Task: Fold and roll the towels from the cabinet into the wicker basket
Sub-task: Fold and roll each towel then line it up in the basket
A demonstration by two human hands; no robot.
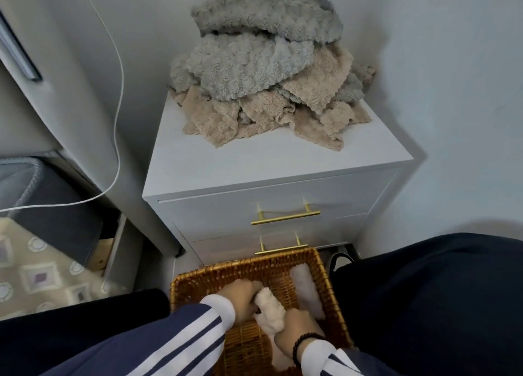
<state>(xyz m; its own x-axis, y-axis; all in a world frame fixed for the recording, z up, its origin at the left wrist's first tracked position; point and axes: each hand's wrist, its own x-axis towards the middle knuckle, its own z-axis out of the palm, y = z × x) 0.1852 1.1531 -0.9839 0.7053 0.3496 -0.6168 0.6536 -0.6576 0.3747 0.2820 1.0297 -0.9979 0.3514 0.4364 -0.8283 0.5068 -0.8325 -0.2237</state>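
Left hand [239, 297] and right hand [297, 326] both gripping rolled towel [270, 312], lowering into wicker basket [331, 285]. Second roll [307, 293] lying at 2 o'clock. Towel looking soft, light, springy; probably unrolling unless holding around both ends.

A corner of my bedroom at home.

I'm crouched by a small white cabinet [278, 160] with 2 drawers and brass bar handles [285, 216], tucked between pale walls. Beside it stands a grey padded bed frame [56, 98], with a white charging cable [119, 92] trailing down and patterned beige vinyl flooring [42, 276] below.
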